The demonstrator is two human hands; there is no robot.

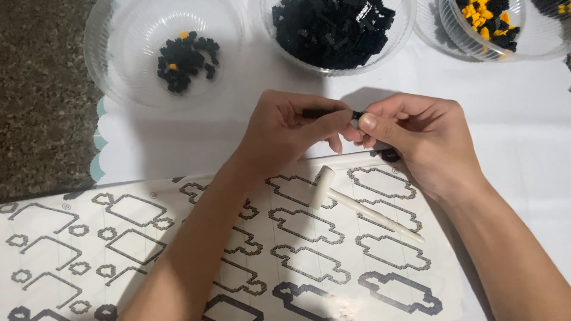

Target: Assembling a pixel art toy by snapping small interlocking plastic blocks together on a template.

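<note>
Both my hands meet above the far edge of a white instruction sheet (148, 238) printed with block outlines. My left hand (285, 131) pinches a thin black strip of small bricks (324, 112) between thumb and fingers. My right hand (416, 137) grips the strip's right end, where a tiny black brick (357, 115) shows at the fingertips. A small white plastic hammer (357, 205) lies on the sheet just below my hands.
Clear plastic bowls line the far edge: one at left (113, 65) with a few black and orange bricks, one in the middle (399, 35) full of black bricks, one at right (535, 41) with orange and black bricks. A dark speckled surface (41, 89) lies at left.
</note>
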